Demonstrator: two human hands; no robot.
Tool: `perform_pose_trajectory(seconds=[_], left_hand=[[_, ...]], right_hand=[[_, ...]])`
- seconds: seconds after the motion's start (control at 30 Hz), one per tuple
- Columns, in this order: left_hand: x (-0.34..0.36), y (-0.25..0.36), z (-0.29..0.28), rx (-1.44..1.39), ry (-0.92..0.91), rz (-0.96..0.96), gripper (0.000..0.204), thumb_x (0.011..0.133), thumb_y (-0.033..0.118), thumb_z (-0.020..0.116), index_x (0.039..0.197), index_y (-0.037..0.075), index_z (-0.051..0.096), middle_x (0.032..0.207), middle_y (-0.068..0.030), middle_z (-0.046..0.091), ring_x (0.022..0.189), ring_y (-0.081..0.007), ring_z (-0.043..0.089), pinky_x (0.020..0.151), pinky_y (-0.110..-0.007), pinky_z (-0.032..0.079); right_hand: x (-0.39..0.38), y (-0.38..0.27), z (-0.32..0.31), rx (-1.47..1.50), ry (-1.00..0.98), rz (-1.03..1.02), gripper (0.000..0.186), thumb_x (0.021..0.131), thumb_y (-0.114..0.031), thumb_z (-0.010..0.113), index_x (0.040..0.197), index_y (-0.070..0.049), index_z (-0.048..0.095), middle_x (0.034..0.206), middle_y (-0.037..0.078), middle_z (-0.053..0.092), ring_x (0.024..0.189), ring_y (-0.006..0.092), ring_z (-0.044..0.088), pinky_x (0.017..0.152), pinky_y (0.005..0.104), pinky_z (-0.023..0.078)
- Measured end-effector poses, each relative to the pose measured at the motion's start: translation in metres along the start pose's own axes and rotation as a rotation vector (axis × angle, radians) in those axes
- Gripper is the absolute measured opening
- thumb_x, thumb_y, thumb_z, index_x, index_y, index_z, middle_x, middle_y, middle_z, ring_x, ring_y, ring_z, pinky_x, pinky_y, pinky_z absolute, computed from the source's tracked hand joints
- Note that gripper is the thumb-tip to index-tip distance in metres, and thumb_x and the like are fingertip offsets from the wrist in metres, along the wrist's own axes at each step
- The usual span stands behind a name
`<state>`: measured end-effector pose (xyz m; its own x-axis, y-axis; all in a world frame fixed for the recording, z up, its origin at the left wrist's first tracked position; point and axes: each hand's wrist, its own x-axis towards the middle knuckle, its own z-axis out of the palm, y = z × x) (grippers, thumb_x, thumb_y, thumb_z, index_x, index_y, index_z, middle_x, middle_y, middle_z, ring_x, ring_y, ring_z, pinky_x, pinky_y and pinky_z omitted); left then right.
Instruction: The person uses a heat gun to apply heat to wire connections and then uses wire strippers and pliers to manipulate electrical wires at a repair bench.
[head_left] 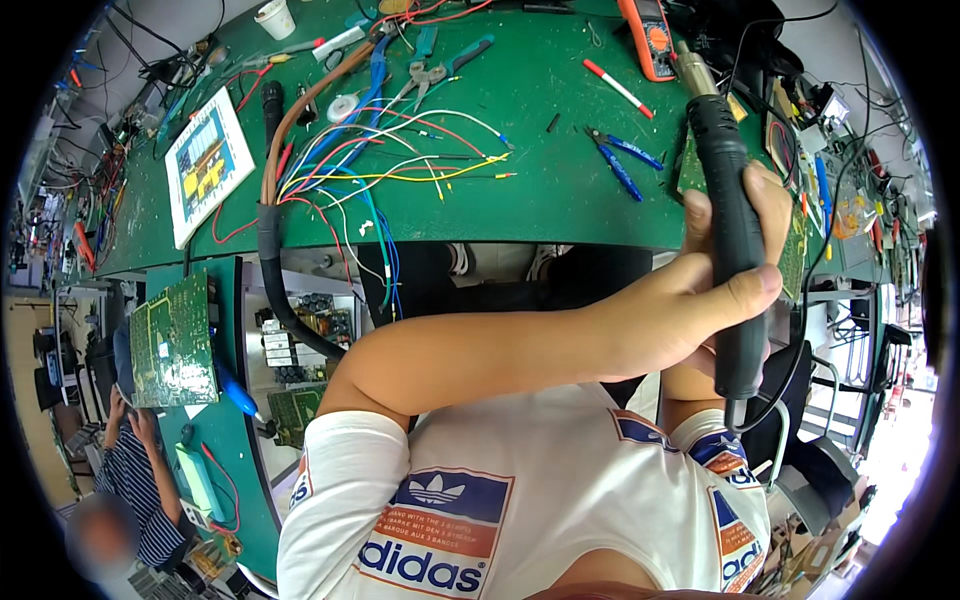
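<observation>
A black cylindrical hot-air tool point(734, 335) with a metal nozzle is held upright in the picture at the right. My left hand point(715, 295) grips its lower handle, thumb across the front, with my forearm stretching over from the left. My right hand point(765, 205) wraps round the handle higher up, partly hidden behind the tool and my left hand. A black cord hangs from the tool's lower end. Beyond the nozzle lies an orange multimeter point(647, 38). Blue cutters point(623, 170) and a red-and-white marker point(617, 88) lie on the green bench point(560, 215) to the left of the tool.
A wire bundle point(269, 240) fans across the bench, near pliers point(430, 75) and a white card point(207, 165). A white cup point(275, 18) stands at the back. A circuit board point(170, 338) is on a left-side bench, where another person point(135, 470) works. A chair point(815, 465) stands at right.
</observation>
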<state>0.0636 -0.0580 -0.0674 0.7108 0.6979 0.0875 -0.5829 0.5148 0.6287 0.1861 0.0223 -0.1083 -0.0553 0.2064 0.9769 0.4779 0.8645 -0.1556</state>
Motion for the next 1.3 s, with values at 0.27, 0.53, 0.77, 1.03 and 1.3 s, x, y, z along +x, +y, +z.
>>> perform_pose_trajectory(seconds=[0.27, 0.53, 0.77, 1.03, 1.3], left_hand=[[-0.101, 0.088, -0.099, 1.675, 0.67, 0.36, 0.018, 0.094, 0.02, 0.072, 0.101, 0.004, 0.076, 0.091, -0.0109, 0.075, 0.082, -0.0257, 0.072, 0.077, -0.036, 0.055], [-0.146, 0.141, -0.174, 2.418, 0.663, 0.032, 0.018, 0.083, 0.003, 0.074, 0.101, 0.005, 0.075, 0.101, -0.0082, 0.071, 0.105, -0.0303, 0.063, 0.098, -0.043, 0.045], [-0.151, 0.139, -0.2, 2.452, 0.634, 0.068, 0.019, 0.081, 0.005, 0.077, 0.1, 0.007, 0.076, 0.101, -0.0057, 0.071, 0.108, -0.0293, 0.062, 0.1, -0.044, 0.044], [-0.157, 0.139, -0.203, 2.445, 0.682, 0.153, 0.019, 0.081, 0.01, 0.078, 0.1, 0.007, 0.076, 0.101, -0.0061, 0.071, 0.108, -0.0296, 0.062, 0.103, -0.045, 0.043], [-0.162, 0.134, -0.205, 2.406, 0.726, 0.235, 0.017, 0.083, 0.012, 0.077, 0.099, 0.007, 0.076, 0.1, -0.0064, 0.071, 0.109, -0.0304, 0.061, 0.104, -0.045, 0.042]], right_hand=[[-0.009, 0.027, -0.003, 0.208, 0.151, 0.308, 0.06, 0.086, -0.032, 0.084, 0.122, 0.01, 0.061, 0.103, 0.013, 0.069, 0.083, 0.0147, 0.064, 0.079, 0.0265, 0.052], [0.001, 0.009, 0.039, 0.517, -0.019, 0.541, 0.048, 0.086, -0.017, 0.084, 0.12, 0.008, 0.061, 0.094, 0.008, 0.069, 0.071, 0.0087, 0.062, 0.067, 0.0215, 0.05], [0.0, 0.002, 0.07, 0.624, -0.141, 0.571, 0.033, 0.088, -0.016, 0.083, 0.108, 0.006, 0.067, 0.093, 0.007, 0.07, 0.076, 0.0108, 0.063, 0.072, 0.0267, 0.052], [-0.01, 0.0, 0.107, 0.535, -0.433, 0.625, 0.025, 0.09, -0.01, 0.078, 0.108, 0.003, 0.067, 0.092, 0.004, 0.068, 0.084, 0.011, 0.062, 0.079, 0.0275, 0.05], [-0.022, 0.025, 0.145, 0.525, -0.422, 0.459, 0.025, 0.088, -0.016, 0.08, 0.1, 0.003, 0.069, 0.09, 0.004, 0.068, 0.08, 0.0106, 0.062, 0.074, 0.0277, 0.05]])
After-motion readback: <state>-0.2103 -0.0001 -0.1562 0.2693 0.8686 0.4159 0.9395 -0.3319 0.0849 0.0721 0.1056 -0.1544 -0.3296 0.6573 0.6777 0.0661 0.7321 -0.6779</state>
